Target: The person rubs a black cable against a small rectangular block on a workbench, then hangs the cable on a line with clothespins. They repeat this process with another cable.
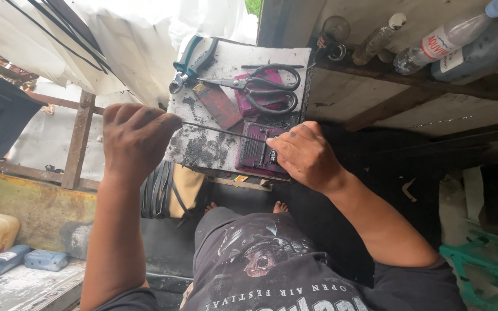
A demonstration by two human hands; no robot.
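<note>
With the left hand [135, 140] gripping the thin rod [214, 131], keep the right hand [306, 154] clamping the ribbed block [255, 151] flat at the board's [231, 63] near edge.

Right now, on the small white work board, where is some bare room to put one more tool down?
Bare room is scarce. One free patch is the board's far strip, between the pliers and the scissors. Another, sooty one is the near left corner, under the thin rod held by the left hand. The right side is crowded: scissors, red strip, magenta block under the right hand.
</note>
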